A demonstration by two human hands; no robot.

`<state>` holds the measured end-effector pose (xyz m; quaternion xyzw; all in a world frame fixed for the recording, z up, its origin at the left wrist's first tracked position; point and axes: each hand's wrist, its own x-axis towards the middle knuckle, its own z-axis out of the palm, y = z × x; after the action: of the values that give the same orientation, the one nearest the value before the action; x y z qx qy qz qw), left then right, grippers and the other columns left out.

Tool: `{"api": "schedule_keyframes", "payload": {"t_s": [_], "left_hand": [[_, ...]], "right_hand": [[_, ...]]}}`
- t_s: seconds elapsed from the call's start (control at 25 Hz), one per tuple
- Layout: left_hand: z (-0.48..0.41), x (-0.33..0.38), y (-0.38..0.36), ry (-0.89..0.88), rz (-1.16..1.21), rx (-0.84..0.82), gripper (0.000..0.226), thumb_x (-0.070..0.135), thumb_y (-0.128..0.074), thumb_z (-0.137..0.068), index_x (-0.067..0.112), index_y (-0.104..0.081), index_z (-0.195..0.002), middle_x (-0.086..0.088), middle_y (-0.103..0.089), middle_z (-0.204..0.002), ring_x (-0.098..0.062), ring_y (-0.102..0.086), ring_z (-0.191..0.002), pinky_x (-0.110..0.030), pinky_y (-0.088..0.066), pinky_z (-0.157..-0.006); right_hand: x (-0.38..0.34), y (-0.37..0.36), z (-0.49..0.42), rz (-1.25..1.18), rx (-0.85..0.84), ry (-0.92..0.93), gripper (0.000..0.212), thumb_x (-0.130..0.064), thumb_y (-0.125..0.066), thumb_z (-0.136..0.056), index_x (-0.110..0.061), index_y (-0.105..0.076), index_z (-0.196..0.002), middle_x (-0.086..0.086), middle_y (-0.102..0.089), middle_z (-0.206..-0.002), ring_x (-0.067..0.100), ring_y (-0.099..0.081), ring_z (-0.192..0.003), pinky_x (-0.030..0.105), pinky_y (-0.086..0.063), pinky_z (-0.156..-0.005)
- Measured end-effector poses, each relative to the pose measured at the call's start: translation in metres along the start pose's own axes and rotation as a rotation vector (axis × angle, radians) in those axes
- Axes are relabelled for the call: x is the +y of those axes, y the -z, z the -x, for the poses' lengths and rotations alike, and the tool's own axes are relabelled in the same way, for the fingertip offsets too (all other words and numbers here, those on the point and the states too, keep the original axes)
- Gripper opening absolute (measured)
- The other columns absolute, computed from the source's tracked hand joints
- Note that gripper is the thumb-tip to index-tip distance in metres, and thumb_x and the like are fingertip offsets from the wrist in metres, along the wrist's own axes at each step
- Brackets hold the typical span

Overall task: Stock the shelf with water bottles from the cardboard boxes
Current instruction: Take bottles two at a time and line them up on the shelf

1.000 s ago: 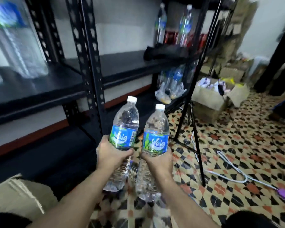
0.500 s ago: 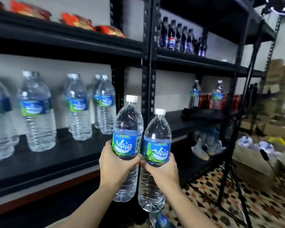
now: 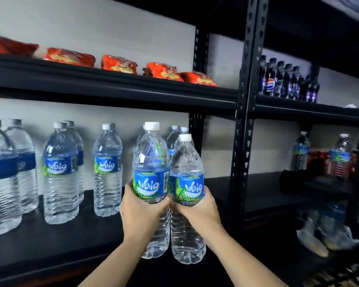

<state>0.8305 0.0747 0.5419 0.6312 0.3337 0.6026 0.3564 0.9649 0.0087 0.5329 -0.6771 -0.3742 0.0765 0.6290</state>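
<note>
- Head view, now level with the shelf [image 3: 50,247] that carries the water. The floor tiles and lower tier framed a second ago are out of sight.
- Raised in that same second from low in front of the body to shelf height: two water bottles, upright, side by side and touching.
- Gripped in the left hand [image 3: 142,212], fingers and thumb curled round the body at the lower edge of the label: left bottle [image 3: 150,160].
- Gripped the same way in the right hand [image 3: 197,213], fingers wrapped round just below the label: right bottle [image 3: 187,162].
- Both held in the air at the near edge of the shelf, not yet set down.
- Already standing to the left: row of matching bottles [image 3: 60,172], two deep in places, with more partly hidden behind the held pair.
- Bare board visible along the near edge and beside the upright post [image 3: 241,141].
- Not part of the task: red snack packets [image 3: 118,64] on the tier above, dark cola bottles [image 3: 282,79] far right.
- Meaning for the task: carry judged finished, placement next. Advance over the board, lower until both bases seat, then release.
- Hazard: toppling a standing neighbour. Keep clear of the row.
- Cardboard boxes not in view.
</note>
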Motion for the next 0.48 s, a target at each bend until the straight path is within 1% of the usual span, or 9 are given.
{"api": "schedule_keyframes", "payload": {"t_s": [0.08,0.16,0.2,0.24,0.32,0.4,0.48], "left_hand": [[-0.015,-0.003,-0.005,0.003,0.001,0.011,0.077,0.042,-0.093,-0.051,0.019,-0.054,-0.114,0.007,-0.068,-0.097,-0.013,-0.064,-0.094,-0.022,-0.043,-0.077],[-0.028,-0.007,-0.012,0.005,-0.007,0.017,0.08,0.048,-0.092,-0.049,0.021,-0.055,-0.115,0.008,-0.068,-0.097,-0.015,-0.063,-0.099,-0.027,-0.046,-0.084],[-0.032,-0.01,-0.015,0.003,-0.015,0.015,0.081,0.052,-0.091,-0.048,0.022,-0.055,-0.114,0.009,-0.069,-0.097,-0.015,-0.064,-0.1,-0.031,-0.049,-0.089],[-0.036,-0.012,-0.017,-0.004,-0.022,0.013,0.081,0.055,-0.09,-0.046,0.024,-0.056,-0.113,0.01,-0.069,-0.096,-0.016,-0.064,-0.1,-0.037,-0.051,-0.093],[-0.041,-0.013,-0.022,-0.017,-0.037,0.006,0.081,0.059,-0.087,-0.043,0.028,-0.055,-0.111,0.013,-0.069,-0.095,-0.017,-0.064,-0.1,-0.045,-0.05,-0.096],[-0.044,-0.014,-0.025,-0.025,-0.053,0.001,0.081,0.058,-0.088,-0.044,0.029,-0.054,-0.112,0.015,-0.068,-0.096,-0.019,-0.063,-0.103,-0.044,-0.048,-0.098],[-0.046,-0.014,-0.027,-0.023,-0.052,-0.011,0.077,0.049,-0.092,-0.049,0.027,-0.054,-0.113,0.015,-0.067,-0.095,-0.018,-0.061,-0.103,-0.036,-0.047,-0.095]], "right_hand": [[-0.005,-0.006,-0.021,0.029,-0.005,0.007,0.09,-0.061,-0.092,-0.031,-0.033,-0.059,-0.109,-0.016,-0.071,-0.099,0.0,-0.067,-0.093,0.03,-0.057,-0.085],[-0.008,-0.01,-0.046,0.042,0.026,0.016,0.099,-0.067,-0.09,-0.025,-0.032,-0.058,-0.112,-0.014,-0.071,-0.1,0.003,-0.067,-0.095,0.032,-0.056,-0.087],[-0.008,-0.012,-0.059,0.041,0.053,0.011,0.098,-0.064,-0.091,-0.027,-0.031,-0.057,-0.113,-0.013,-0.07,-0.1,0.006,-0.067,-0.095,0.033,-0.056,-0.088],[-0.007,-0.013,-0.071,0.038,0.085,0.001,0.092,-0.058,-0.093,-0.034,-0.03,-0.056,-0.114,-0.013,-0.069,-0.101,0.008,-0.066,-0.097,0.033,-0.054,-0.089],[-0.003,-0.011,-0.092,0.026,0.144,-0.017,0.08,-0.046,-0.096,-0.048,-0.026,-0.053,-0.113,-0.012,-0.066,-0.102,0.012,-0.063,-0.099,0.03,-0.05,-0.086],[0.003,-0.007,-0.108,0.017,0.176,-0.014,0.075,-0.04,-0.096,-0.054,-0.025,-0.049,-0.111,-0.01,-0.062,-0.1,0.015,-0.06,-0.101,0.027,-0.045,-0.082],[0.013,-0.005,-0.119,0.024,0.166,-0.005,0.075,-0.036,-0.095,-0.057,-0.022,-0.048,-0.114,-0.011,-0.06,-0.098,0.014,-0.059,-0.099,0.025,-0.043,-0.077]]}}
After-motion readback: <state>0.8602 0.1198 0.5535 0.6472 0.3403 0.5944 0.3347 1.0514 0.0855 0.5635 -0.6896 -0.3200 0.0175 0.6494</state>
